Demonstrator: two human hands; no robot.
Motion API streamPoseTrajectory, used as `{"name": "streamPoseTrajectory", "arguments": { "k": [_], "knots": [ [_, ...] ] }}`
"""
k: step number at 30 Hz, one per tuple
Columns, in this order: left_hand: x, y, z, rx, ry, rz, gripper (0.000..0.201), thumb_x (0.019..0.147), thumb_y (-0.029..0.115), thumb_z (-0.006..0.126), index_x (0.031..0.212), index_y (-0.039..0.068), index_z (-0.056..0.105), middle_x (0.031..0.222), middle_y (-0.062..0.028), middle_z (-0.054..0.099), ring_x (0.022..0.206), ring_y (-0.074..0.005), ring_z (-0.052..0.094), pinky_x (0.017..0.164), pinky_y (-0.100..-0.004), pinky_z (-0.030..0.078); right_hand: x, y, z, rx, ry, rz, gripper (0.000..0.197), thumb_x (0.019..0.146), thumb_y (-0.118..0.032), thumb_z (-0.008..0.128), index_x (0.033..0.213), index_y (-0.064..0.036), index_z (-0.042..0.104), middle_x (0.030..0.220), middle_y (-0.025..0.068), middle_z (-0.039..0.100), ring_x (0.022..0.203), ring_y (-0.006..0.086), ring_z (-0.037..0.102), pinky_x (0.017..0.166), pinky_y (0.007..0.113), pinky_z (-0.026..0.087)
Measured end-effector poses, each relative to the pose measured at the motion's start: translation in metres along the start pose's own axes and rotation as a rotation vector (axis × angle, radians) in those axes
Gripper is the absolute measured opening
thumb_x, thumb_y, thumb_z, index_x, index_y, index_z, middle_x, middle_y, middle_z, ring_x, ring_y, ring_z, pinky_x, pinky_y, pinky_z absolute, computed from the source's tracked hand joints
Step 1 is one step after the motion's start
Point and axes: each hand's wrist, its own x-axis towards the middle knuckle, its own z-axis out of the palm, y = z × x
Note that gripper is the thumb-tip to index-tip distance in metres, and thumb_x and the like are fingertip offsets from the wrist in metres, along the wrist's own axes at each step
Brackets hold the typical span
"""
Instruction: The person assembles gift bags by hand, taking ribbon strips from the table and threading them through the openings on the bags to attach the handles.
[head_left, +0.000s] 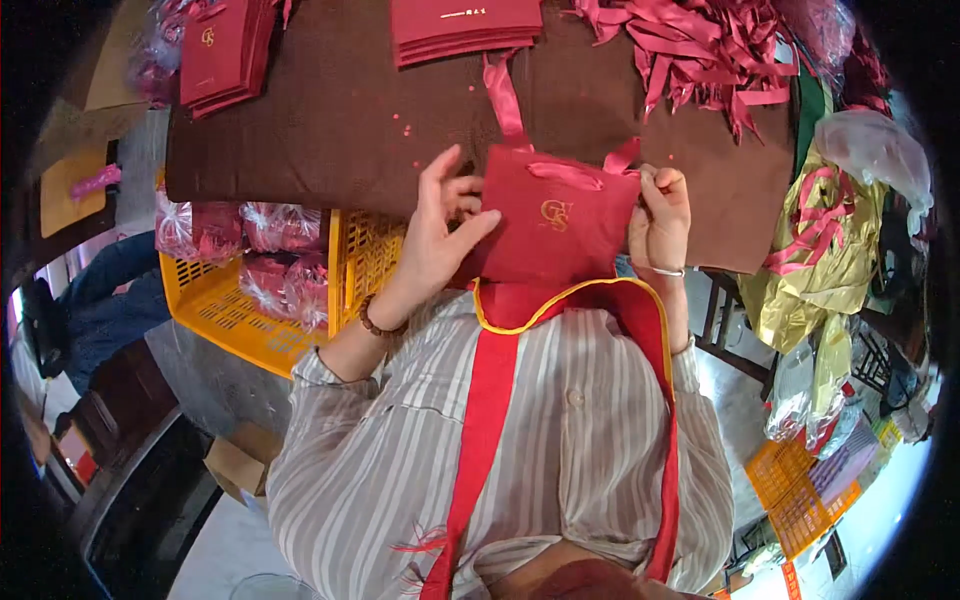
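A dark red paper gift bag (530,235) with a gold emblem stands before my chest, at the near edge of the cloth-covered table. A pink ribbon handle (565,175) lies across its top, and another ribbon (503,100) trails from it toward the far side. My right hand (660,210) pinches the bag's upper right corner, fingertips closed; whether they also grip the ribbon I cannot tell. At the left edge, my left hand (445,215) has its fingers apart, the thumb lying over the bag's front.
Stacked flat red bags (465,30) lie at the far middle, more bags (222,55) at far left. A heap of pink ribbons (700,60) covers the far right of the brown tablecloth (330,120). A yellow crate (235,335) with wrapped bundles stands left; gold wrapping (805,275) hangs right.
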Motion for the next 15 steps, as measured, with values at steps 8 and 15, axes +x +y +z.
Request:
{"name": "streamPoseTrajectory", "arguments": {
  "k": [8, 15],
  "knots": [
    [-0.005, 0.004, 0.011, 0.248, 0.105, 0.064, 0.068, 0.078, 0.009, 0.066, 0.132, 0.004, 0.025, 0.112, -0.0087, 0.047, 0.099, -0.0137, 0.047, 0.084, -0.0276, 0.042, 0.017, -0.006, 0.009, -0.031, 0.029, -0.067, 0.013, 0.087, 0.002, 0.051, 0.083, -0.0087, 0.045, 0.094, 0.0061, 0.054, 0.087, 0.0128, 0.051, 0.082, 0.028, 0.042],
    [0.008, 0.031, -0.015, -0.32, 0.142, -0.025, 0.039, 0.083, 0.005, 0.058, 0.119, 0.0, 0.046, 0.099, -0.004, 0.059, 0.09, -0.0108, 0.055, 0.082, -0.0256, 0.044, 0.039, -0.008, 0.042, 0.125, -0.264, 0.049, 0.008, 0.088, -0.002, 0.049, 0.089, -0.0085, 0.044, 0.097, 0.006, 0.053, 0.088, 0.0147, 0.053, 0.082, 0.034, 0.046]
  ]
}}
